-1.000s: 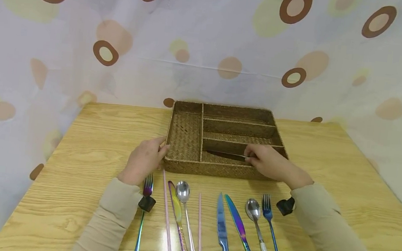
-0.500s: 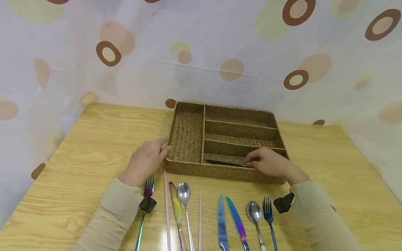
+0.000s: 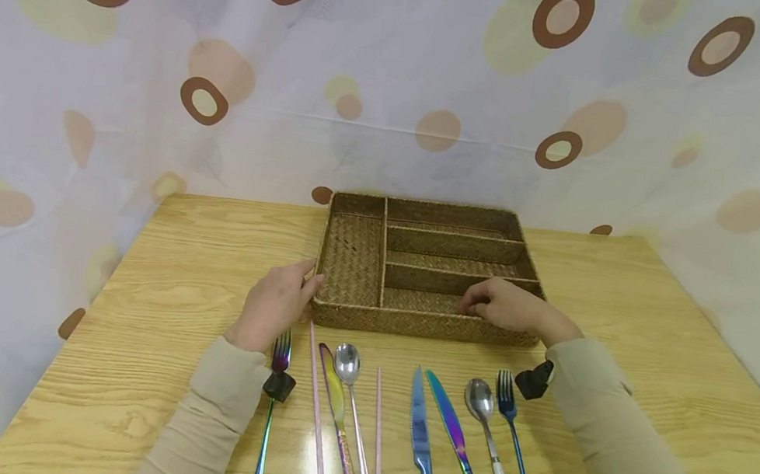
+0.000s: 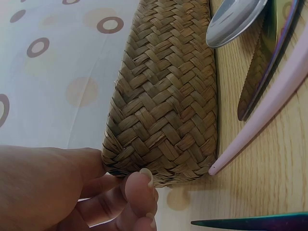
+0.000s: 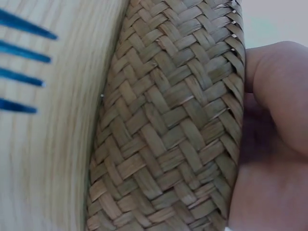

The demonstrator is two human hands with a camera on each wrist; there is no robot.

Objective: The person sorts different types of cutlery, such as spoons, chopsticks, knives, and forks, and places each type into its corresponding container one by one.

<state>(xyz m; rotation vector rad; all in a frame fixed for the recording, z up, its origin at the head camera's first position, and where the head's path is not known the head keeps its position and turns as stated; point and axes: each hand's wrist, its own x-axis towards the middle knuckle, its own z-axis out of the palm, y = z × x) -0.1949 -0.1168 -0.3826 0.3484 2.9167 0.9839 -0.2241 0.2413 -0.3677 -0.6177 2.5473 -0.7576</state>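
A brown woven cutlery tray [image 3: 412, 323] with several compartments stands at the back of the table. My left hand [image 3: 274, 301] holds its left edge near the front corner, thumb at the rim and curled fingers [image 4: 139, 192] against the outside. My right hand [image 3: 509, 308] reaches down into the front right compartment with bent fingers. The tray's front wall hides its fingertips in the head view, and the right wrist view shows only part of this hand [image 5: 284, 106] behind the weave. No knife shows in the tray now, so whether the fingers hold one is hidden.
In front of the tray lie a rainbow fork [image 3: 281, 351], pink chopsticks [image 3: 315, 417], a gold knife [image 3: 334, 392], a silver spoon [image 3: 347, 362], a blue knife [image 3: 421, 429], a rainbow knife [image 3: 450, 421], a white-handled spoon [image 3: 480, 398] and a blue fork [image 3: 507, 400]. A patterned curtain [image 3: 398, 75] hangs behind.
My right hand has lowered a dark-bladed knife toward the front of the compartment; the knife has gone out of sight behind the front wall. The left hand keeps its place on the tray.
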